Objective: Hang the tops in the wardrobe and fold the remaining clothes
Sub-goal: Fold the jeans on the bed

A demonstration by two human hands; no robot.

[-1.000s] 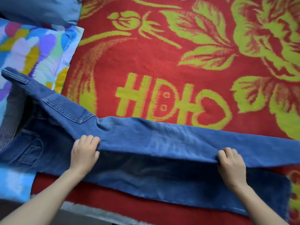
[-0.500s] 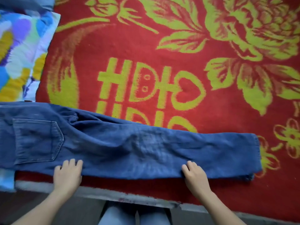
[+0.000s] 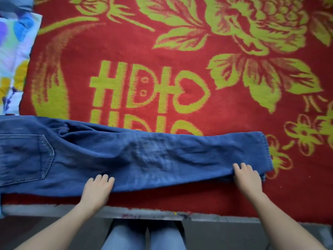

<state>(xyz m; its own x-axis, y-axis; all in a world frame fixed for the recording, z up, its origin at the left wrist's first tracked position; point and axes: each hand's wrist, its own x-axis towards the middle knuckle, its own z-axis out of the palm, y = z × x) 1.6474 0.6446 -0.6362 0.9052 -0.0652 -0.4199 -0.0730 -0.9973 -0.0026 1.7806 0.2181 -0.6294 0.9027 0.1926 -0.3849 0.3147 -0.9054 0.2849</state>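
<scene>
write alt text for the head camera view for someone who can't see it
Dark blue jeans, folded lengthwise, lie across the near edge of a red blanket with yellow-green flowers. The person's left hand rests on their near edge at mid-leg, the right hand near the hem.

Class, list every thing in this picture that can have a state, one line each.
jeans: folded lengthwise, lying flat, back pocket up.
left hand: fingers on the jeans' near edge, mid-leg; grip unclear.
right hand: fingers on the near edge by the hem; grip unclear.
red blanket: spread flat under the jeans.
</scene>
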